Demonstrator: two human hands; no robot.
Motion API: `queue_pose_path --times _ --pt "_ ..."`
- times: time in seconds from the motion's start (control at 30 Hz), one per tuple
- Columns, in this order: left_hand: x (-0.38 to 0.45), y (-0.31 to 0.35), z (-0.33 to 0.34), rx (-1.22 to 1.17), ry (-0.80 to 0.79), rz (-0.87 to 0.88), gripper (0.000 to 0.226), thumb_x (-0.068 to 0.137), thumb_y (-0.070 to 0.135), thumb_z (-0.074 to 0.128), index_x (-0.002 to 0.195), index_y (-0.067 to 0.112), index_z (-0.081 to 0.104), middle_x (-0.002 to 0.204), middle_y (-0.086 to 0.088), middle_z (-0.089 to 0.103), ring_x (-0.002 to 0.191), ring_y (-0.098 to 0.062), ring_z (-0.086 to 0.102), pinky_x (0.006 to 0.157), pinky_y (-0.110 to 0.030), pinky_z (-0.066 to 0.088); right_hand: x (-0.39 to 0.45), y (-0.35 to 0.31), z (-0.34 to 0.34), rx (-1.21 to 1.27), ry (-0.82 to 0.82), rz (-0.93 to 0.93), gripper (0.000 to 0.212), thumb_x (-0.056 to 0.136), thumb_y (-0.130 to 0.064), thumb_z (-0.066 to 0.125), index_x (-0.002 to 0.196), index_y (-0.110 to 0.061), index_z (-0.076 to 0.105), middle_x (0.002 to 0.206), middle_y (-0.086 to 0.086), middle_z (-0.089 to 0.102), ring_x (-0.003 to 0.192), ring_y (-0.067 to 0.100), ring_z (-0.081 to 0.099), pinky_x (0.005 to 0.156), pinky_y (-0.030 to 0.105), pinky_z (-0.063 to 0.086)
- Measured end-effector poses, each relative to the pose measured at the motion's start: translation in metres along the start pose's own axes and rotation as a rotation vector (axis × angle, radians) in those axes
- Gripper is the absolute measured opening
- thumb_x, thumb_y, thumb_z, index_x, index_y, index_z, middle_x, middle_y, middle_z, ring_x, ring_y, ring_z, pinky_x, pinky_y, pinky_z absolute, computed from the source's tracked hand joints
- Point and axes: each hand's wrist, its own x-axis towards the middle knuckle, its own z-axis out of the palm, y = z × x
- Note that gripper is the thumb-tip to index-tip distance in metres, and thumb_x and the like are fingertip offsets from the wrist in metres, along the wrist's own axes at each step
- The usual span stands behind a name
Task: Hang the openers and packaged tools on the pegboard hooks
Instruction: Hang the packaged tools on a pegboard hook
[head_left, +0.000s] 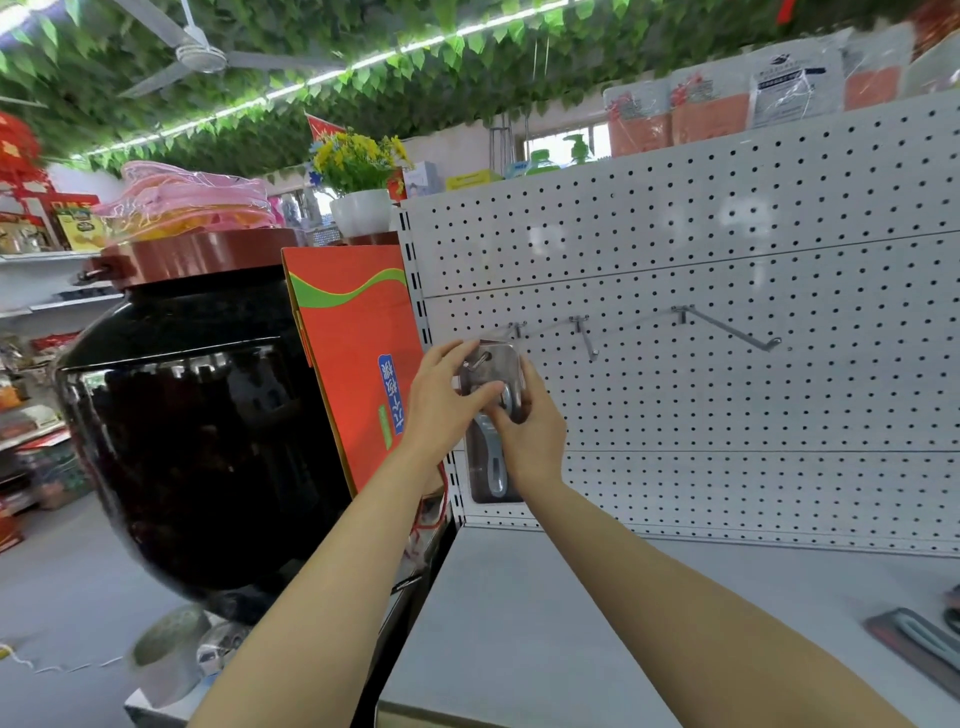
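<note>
Both hands grip the pack (491, 410): left hand (447, 397) up top, right hand (532, 431) mid-body. Best keep its hole square to the hook (480, 360), then slide back to the pegboard (727, 395).

I see both hands crowded at the leftmost hook (480, 358), where the clear package (491, 415) they hold fills the strip of pegboard (727, 249) beside the orange box (353, 358), which walls off that side together with the big dark jar (202, 441). To the right, the middle hook (586, 338) and the long hook (727, 327) jut out bare, with open pegboard around them. The grey shelf (545, 623) below lies open up to a packaged tool (914, 649) near its right edge.
</note>
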Motion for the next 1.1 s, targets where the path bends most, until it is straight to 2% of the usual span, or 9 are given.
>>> queue_pose_path --times 0.2,0.3,0.4,0.5,0.57,0.63,0.73,1.0,1.1 --pt "-0.002 0.015 -0.009 0.045 -0.036 0.014 0.063 0.088 0.021 0.075 0.145 0.014 0.049 0.156 -0.009 0.038 0.145 -0.026 0.034 0.119 -0.038 0.03 0.005 0.007 -0.006 -0.137 -0.015 -0.04 0.066 0.085 -0.023 0.068 0.14 -0.042 0.038 0.106 -0.005 0.065 0.096 0.01 0.063 0.085 0.032 0.054" --pt "-0.002 0.011 -0.009 0.049 -0.049 0.021 0.066 0.088 0.024 0.075 0.148 0.016 0.046 0.158 -0.006 0.036 0.147 -0.023 0.032 0.12 -0.039 0.028 -0.001 0.009 -0.013 -0.173 -0.007 -0.034 0.065 0.086 -0.024 0.069 0.143 -0.034 0.039 0.122 -0.003 0.06 0.108 0.01 0.058 0.091 0.026 0.048" --pt "-0.009 -0.006 -0.005 0.084 -0.021 0.032 0.078 0.087 0.035 0.075 0.154 0.029 0.035 0.161 0.005 0.031 0.148 -0.014 0.028 0.12 -0.039 0.028 -0.01 0.02 -0.029 -0.33 0.0 -0.06 0.069 0.087 -0.03 0.068 0.147 -0.028 0.034 0.14 -0.004 0.05 0.127 0.014 0.049 0.103 0.036 0.045" --pt "-0.027 -0.025 0.0 0.142 -0.002 0.014 0.083 0.088 0.043 0.072 0.156 0.028 0.028 0.161 0.007 0.03 0.148 -0.011 0.025 0.118 -0.031 0.022 -0.019 0.03 -0.054 -0.489 -0.012 -0.12 0.068 0.089 -0.038 0.065 0.148 -0.024 0.034 0.143 -0.003 0.049 0.13 0.016 0.045 0.105 0.037 0.042" --pt "-0.042 -0.036 0.0 0.214 -0.02 -0.028 0.084 0.088 0.049 0.069 0.156 0.021 0.03 0.162 0.003 0.029 0.149 -0.013 0.023 0.118 -0.031 0.019 -0.027 0.033 -0.077 -0.576 -0.012 -0.186 0.066 0.09 -0.039 0.064 0.147 -0.02 0.037 0.141 0.0 0.051 0.129 0.019 0.046 0.107 0.038 0.039" --pt "-0.058 -0.043 -0.002 0.299 -0.057 -0.043 0.081 0.089 0.052 0.066 0.155 0.017 0.033 0.161 0.001 0.031 0.149 -0.016 0.024 0.122 -0.037 0.023 -0.034 0.033 -0.103 -0.649 -0.017 -0.228 0.064 0.09 -0.039 0.063 0.145 -0.018 0.039 0.14 0.003 0.052 0.127 0.022 0.047 0.107 0.037 0.037" --pt "-0.077 -0.037 -0.004 0.41 -0.103 0.017 0.077 0.09 0.053 0.064 0.152 0.015 0.037 0.158 -0.001 0.037 0.147 -0.019 0.03 0.12 -0.043 0.028 -0.041 0.031 -0.145 -0.731 -0.013 -0.272 0.063 0.089 -0.038 0.065 0.143 -0.017 0.042 0.136 0.005 0.055 0.122 0.025 0.051 0.103 0.035 0.037" --pt "-0.121 0.032 0.055 0.496 -0.207 0.132 0.069 0.091 0.049 0.064 0.147 0.014 0.044 0.145 -0.005 0.051 0.134 -0.025 0.044 0.11 -0.042 0.038 -0.059 0.027 -0.267 -0.882 0.025 -0.333 0.059 0.086 -0.032 0.07 0.137 -0.008 0.051 0.129 0.01 0.061 0.117 0.031 0.056 0.103 0.042 0.038" --pt "-0.14 0.071 0.098 0.455 -0.24 0.162 0.067 0.093 0.048 0.062 0.148 0.016 0.043 0.147 -0.005 0.049 0.137 -0.025 0.04 0.114 -0.042 0.033 -0.074 0.026 -0.321 -0.927 0.033 -0.323 0.057 0.086 -0.032 0.07 0.135 -0.008 0.053 0.127 0.01 0.063 0.115 0.03 0.057 0.102 0.042 0.04"
